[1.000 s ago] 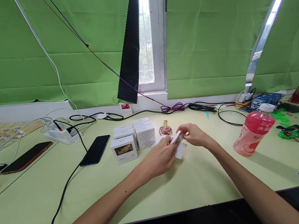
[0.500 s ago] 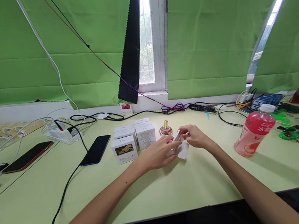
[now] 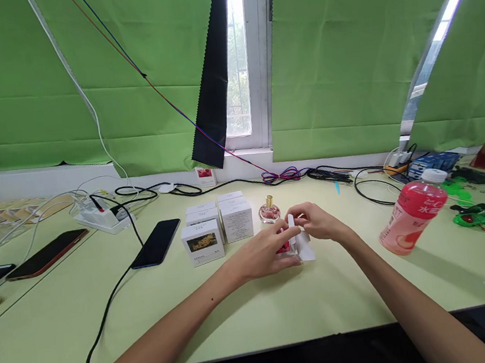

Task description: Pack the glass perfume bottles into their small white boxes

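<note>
My left hand [image 3: 273, 249] is closed around a small white carton [image 3: 293, 250] with a red picture on it, lying on the table. The carton's end flaps stand open toward the right. At that open end, my right hand [image 3: 312, 220] pinches near a white flap; its fingertips are partly hidden, so whether it grips the flap or something inside is unclear. Just behind the hands stands a round pink glass perfume bottle [image 3: 269, 211] with a gold neck. To the left, several white cartons [image 3: 237, 221] stand in a group, the front one [image 3: 203, 244] showing yellow flowers.
A dark phone [image 3: 156, 244] and a black cable lie left of the cartons. On the right stands a pink drink bottle [image 3: 413, 212], with a green mask-like item [image 3: 482, 215] beyond it. A power strip [image 3: 103, 219] and cables run along the wall.
The carton has turned and shifted slightly right, and its red picture now shows more. My left hand has moved right with it; a narrow white flap now stands up between the hands.
</note>
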